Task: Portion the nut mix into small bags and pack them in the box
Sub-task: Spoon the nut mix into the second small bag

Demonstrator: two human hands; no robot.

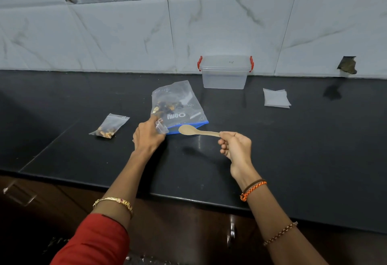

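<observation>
Left hand [149, 134] curled, palm down, pinching the near left corner of the big zip bag [178, 105] along with a small clear bag [161, 128] bunched between thumb and fingers; how many fingers grip cannot be told from this angle. Right hand [235, 146] clenched round the thin end of a flat wooden spoon [196, 131], thumb on top, fingers tucked under, bowl of the spoon pointing left and hovering at the blue zip edge of the big bag, seemingly empty. Big bag lying flat on the black counter [293, 160], mouth toward the person, nut mix [167, 105] heaped in its left middle part, white lettering on the clear film seen upside down, roughly "ODRU", not read with certainty. Left of the big bag, apart from it, a small filled bag [109, 126] lying on the counter with nuts gathered at its near end. Behind the big bag and slightly right, against the tiled wall [125, 34], a clear plastic box [225, 72] with lid on and red clips at both ends, nothing visible inside. Right of the big bag, well apart, a small stack of flat empty bags [276, 97]. Gold bangle [114, 202] on the left wrist above a red sleeve [98, 241]; orange and brown threads [252, 189] on the right wrist, no readable marks on either.
</observation>
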